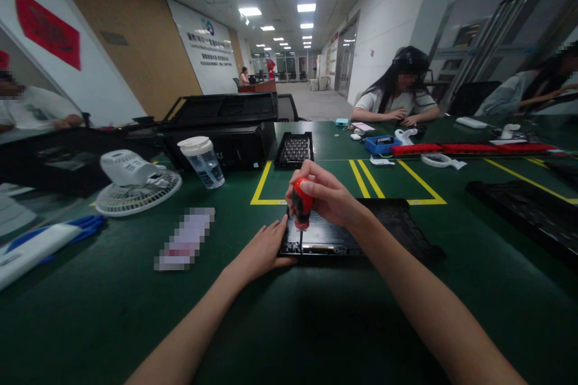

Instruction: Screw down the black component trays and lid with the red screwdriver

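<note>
My right hand (327,192) is wrapped round the red and black handle of a screwdriver (303,198), held upright. Its dark shaft points down at the left end of a flat black panel (388,228), near the front edge; whether the tip sits on a screw is too small to tell. My left hand (264,248) lies with fingers stretched out against the panel's left edge, palm down by the green table. A short brass-coloured strip (318,249) shows along the panel's front edge. My right hand and forearm hide part of the panel.
Left stand a lidded cup (203,162), a white fan (138,183) and a phone (187,239). Behind are a black case (217,141) and a black tray (294,150). Right lie another black panel (524,210), a tape roll (437,160) and a blue box (383,144). Co-workers (401,90) sit across.
</note>
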The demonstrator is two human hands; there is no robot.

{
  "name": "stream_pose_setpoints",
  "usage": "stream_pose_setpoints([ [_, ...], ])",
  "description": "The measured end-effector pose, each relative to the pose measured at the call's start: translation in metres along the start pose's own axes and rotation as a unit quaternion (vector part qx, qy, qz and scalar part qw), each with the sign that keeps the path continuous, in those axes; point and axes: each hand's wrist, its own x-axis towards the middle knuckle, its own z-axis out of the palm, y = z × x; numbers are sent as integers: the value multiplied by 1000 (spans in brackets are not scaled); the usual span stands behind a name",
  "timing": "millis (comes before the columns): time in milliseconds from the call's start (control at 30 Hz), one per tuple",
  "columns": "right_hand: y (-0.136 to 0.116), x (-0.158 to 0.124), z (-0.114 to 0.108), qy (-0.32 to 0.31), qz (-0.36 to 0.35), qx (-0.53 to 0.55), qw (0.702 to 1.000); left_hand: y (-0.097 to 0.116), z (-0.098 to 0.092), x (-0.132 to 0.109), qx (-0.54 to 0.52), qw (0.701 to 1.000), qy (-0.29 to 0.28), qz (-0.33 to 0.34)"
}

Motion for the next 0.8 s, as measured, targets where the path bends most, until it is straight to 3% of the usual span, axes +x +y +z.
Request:
stream_pose_setpoints([
  [600,-5,1,-1,14,-24,-72,997,1,0,0,3,1000,-5,-3],
  [800,-8,1,-2,43,-43,-122,991,-1,4,1,4,1000,-5,1],
])
